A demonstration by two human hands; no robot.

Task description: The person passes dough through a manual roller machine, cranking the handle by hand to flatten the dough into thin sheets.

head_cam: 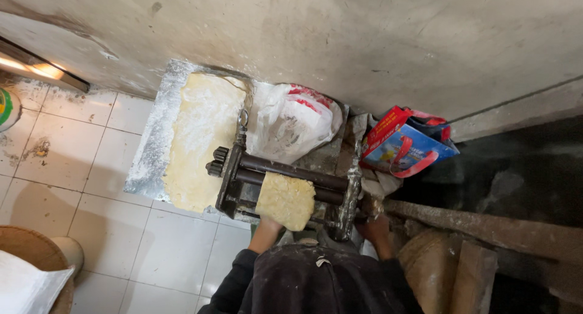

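A left hand (265, 227), half hidden beneath the dough sheet (285, 200), supports it at the roller machine (285, 181); the right hand (371, 224) grips something obscured.

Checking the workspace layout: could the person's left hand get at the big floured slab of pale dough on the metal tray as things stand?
Probably yes. The left hand is under the small dough sheet at the dark roller machine; the floured slab of pale dough lies just left of it on the metal tray, nothing between.
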